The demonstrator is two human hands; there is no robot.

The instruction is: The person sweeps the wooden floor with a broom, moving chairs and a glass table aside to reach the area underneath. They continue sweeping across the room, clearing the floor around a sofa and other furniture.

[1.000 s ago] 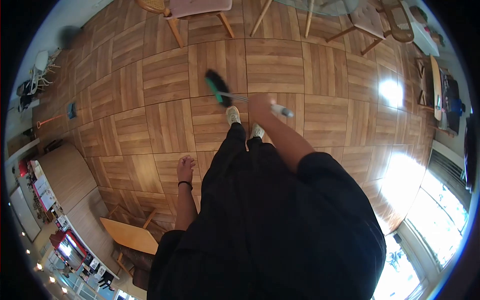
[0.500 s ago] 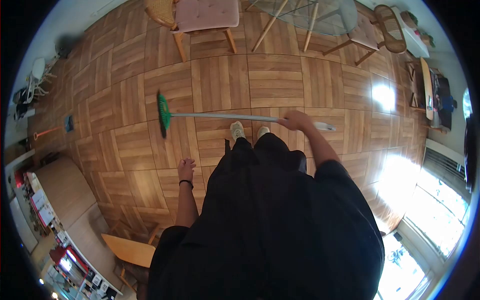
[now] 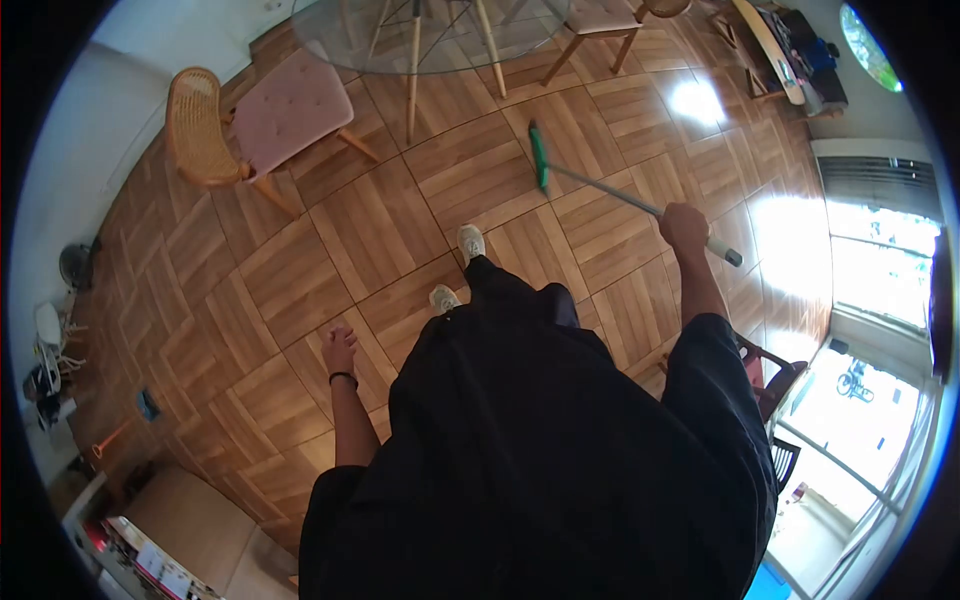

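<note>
My right hand (image 3: pixel 684 228) is wrapped around the grey handle of a broom (image 3: pixel 607 188), near its end. The broom's green head with dark bristles (image 3: pixel 540 160) is ahead of me, pointing away to the upper left of the hand. Off to my left side hangs my left hand (image 3: pixel 340 350), a dark band at its wrist. Its fingers are loosely bent and somewhat apart, with nothing in them. Both shoes show on the floor between the hands.
A wooden chair with a pink seat (image 3: pixel 300 105) stands ahead on the left, beside a glass table (image 3: pixel 440 50). Another pink-seated chair (image 3: pixel 605 17) is at the table's right. A dustpan with an orange handle (image 3: pixel 148 404) lies far left. Bright windows (image 3: pixel 880 270) line the right.
My body has turned to the right and stepped. The broom has swung from pointing left across my feet to lying ahead on the right. My left hand stays free.
</note>
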